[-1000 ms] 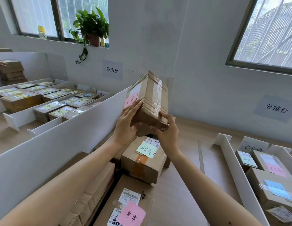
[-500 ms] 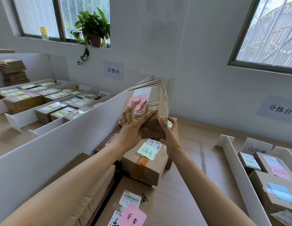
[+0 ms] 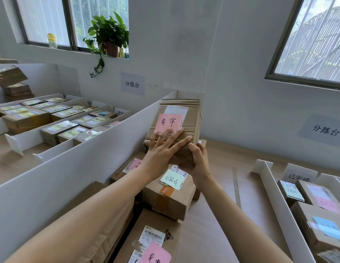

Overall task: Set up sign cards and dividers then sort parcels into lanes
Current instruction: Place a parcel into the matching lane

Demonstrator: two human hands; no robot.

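Note:
I hold a brown cardboard parcel (image 3: pixel 186 120) with a pink note on its face, raised above the parcels piled in front of me. My left hand (image 3: pixel 161 150) lies flat on its near face below the note. My right hand (image 3: pixel 199 164) grips its lower right corner from beneath. Under it sits a parcel with a green note (image 3: pixel 171 194), beside another parcel with a pink note (image 3: pixel 131 166). A third pink-noted parcel (image 3: pixel 152 243) lies nearest me. A tall white divider (image 3: pixel 70 171) runs along the left of the pile.
Right of me a low white divider (image 3: pixel 275 202) borders a lane of parcels (image 3: pixel 321 205) behind a sign card (image 3: pixel 299 175). Far left, lanes hold several labelled parcels (image 3: pixel 57 118). Another person's hand lifts a box (image 3: pixel 11 74) at the left edge. A plant (image 3: pixel 108 35) stands on the windowsill.
The parcel has turned in my hands so its pink-noted face now points at me, and it has come lower. My left hand slid from its side onto that face.

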